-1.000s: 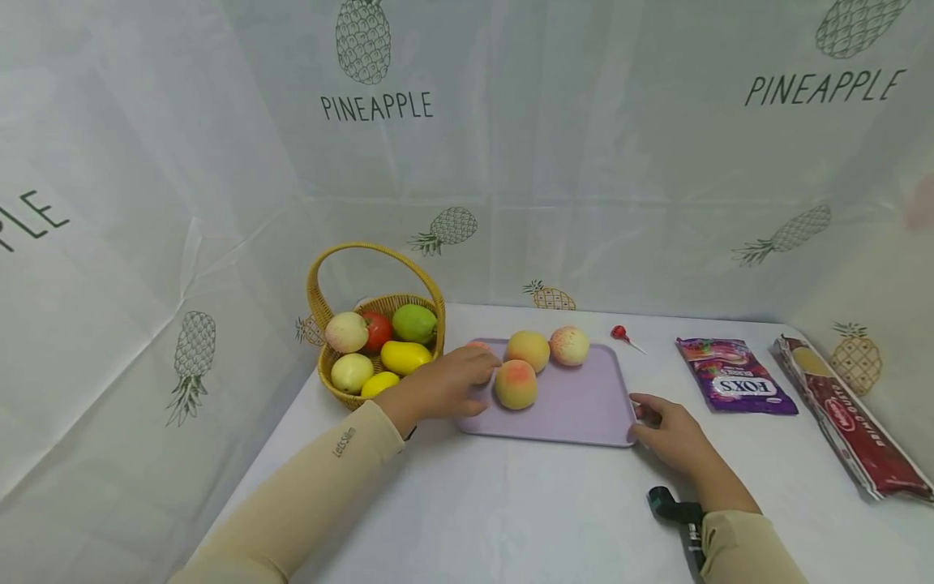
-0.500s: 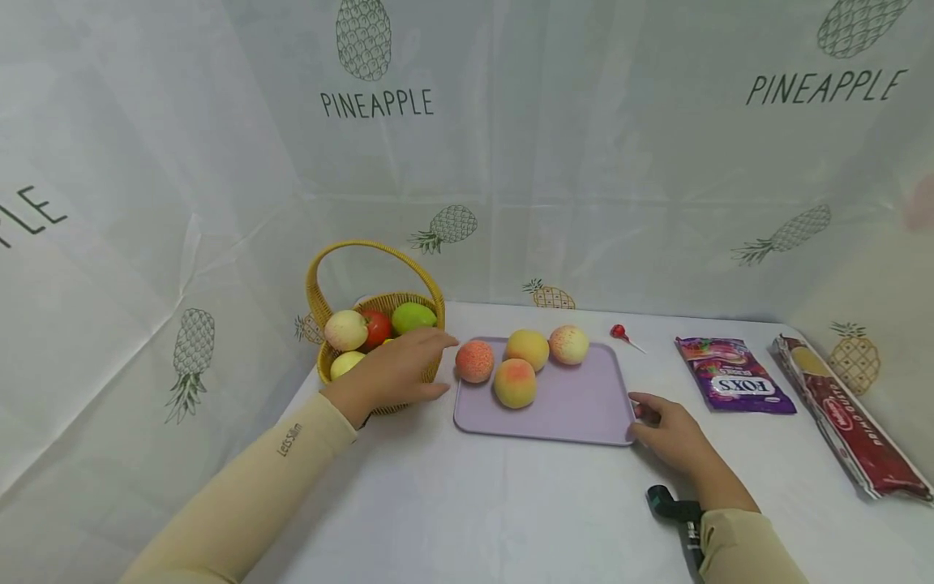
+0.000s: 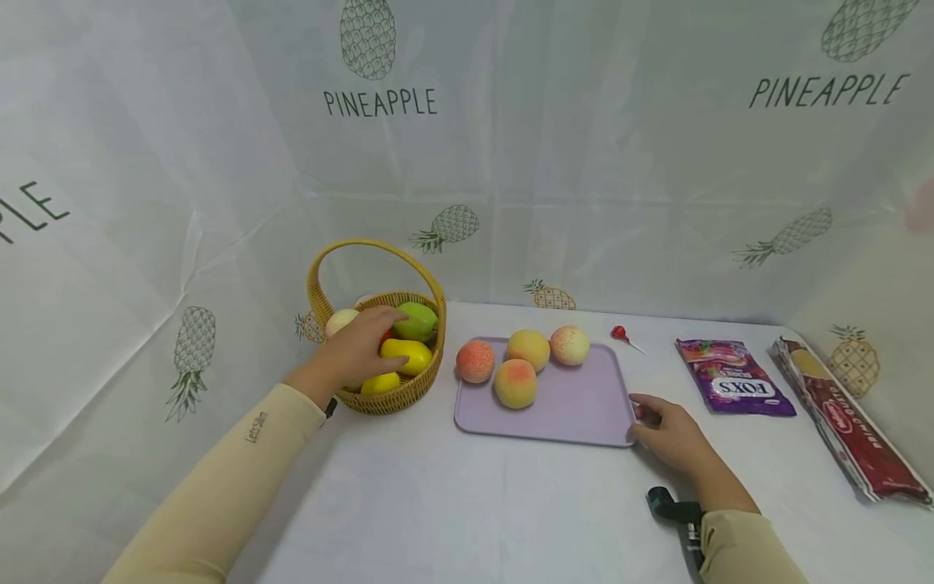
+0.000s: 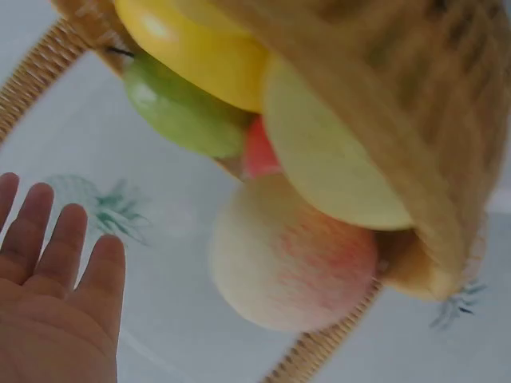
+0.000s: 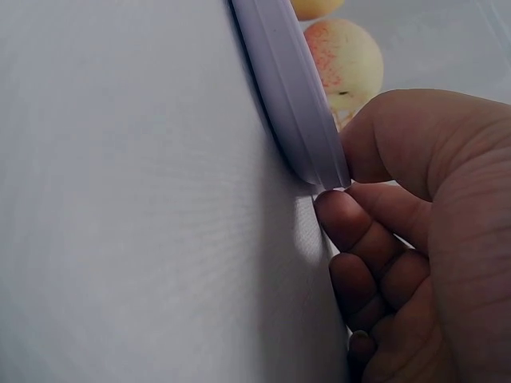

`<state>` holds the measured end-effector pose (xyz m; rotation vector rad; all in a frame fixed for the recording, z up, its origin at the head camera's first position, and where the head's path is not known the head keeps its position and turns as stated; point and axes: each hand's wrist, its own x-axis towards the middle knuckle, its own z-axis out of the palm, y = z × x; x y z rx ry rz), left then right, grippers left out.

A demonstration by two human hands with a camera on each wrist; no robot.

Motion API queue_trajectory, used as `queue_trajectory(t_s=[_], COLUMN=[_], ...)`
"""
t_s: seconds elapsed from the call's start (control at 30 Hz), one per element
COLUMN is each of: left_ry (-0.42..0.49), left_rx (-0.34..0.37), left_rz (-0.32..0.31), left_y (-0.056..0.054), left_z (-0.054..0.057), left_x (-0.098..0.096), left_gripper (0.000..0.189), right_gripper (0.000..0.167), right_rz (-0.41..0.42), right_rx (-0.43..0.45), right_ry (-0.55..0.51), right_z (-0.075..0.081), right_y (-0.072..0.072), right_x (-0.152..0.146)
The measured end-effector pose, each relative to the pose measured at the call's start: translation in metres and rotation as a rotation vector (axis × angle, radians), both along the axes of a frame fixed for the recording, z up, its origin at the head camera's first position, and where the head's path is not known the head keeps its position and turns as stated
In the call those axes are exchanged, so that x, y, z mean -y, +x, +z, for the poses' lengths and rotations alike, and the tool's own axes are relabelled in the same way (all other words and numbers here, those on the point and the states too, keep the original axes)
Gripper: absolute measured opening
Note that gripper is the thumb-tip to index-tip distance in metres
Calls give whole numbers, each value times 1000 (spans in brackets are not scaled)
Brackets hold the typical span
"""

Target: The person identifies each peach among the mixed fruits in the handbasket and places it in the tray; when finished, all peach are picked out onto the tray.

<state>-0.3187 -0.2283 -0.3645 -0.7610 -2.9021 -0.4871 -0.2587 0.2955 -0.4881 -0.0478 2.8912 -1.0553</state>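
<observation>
My left hand (image 3: 350, 345) reaches over a wicker basket (image 3: 397, 399), its fingers spread and nothing in them. The left wrist view has a pale peach with red speckles (image 4: 295, 251) at the basket's rim, apart from the fingers. Around it lie a pale green fruit (image 4: 327, 152), a green mango (image 4: 184, 108) and a yellow mango (image 4: 200, 48). With thumb and curled fingers, my right hand (image 3: 670, 434) pinches the right edge of a lilac tray (image 3: 576, 410). Several peaches sit on the tray, including a reddish one (image 3: 476, 362) and a yellow-pink one (image 3: 516, 384).
A red lollipop (image 3: 619, 332) lies behind the tray. To the right are a purple Fox's candy bag (image 3: 735, 377) and a long dark red snack packet (image 3: 850, 418). The basket's tall handle (image 3: 372, 245) arches above the fruit. Pineapple-printed cloth (image 3: 584, 162) hangs behind.
My left hand has moved left from the reddish peach on the tray to above the basket, uncovering that peach. The right hand has stayed at the tray's edge.
</observation>
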Motion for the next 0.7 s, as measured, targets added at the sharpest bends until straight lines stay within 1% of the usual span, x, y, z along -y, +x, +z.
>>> queue_trajectory(t_s=[0.1, 0.23, 0.33, 0.43, 0.53, 0.7], left_ry=[-15, -22, -38, -48, -51, -54], left_rx=[-12, -18, 3, 29, 46, 57], left_rz=[44, 82, 122, 163, 188, 209], left_y=[-6, -16, -23, -30, -35, -41], left_z=[0, -2, -3, -3, -3, -3], left_x=[10, 20, 28, 34, 38, 42], left_gripper=[73, 70, 68, 69, 74, 77], right_gripper=[69, 68, 68, 69, 68, 67], right_rz=[-1, -5, -5, -4, -4, -4], right_rx=[3, 2, 8, 9, 3, -6], right_ry=[-8, -20, -20, -17, -18, -17], right_z=[-1, -2, -2, -1, -1, -2], right_y=[0, 0, 0, 0, 0, 0], right_x=[0, -1, 0, 0, 0, 0])
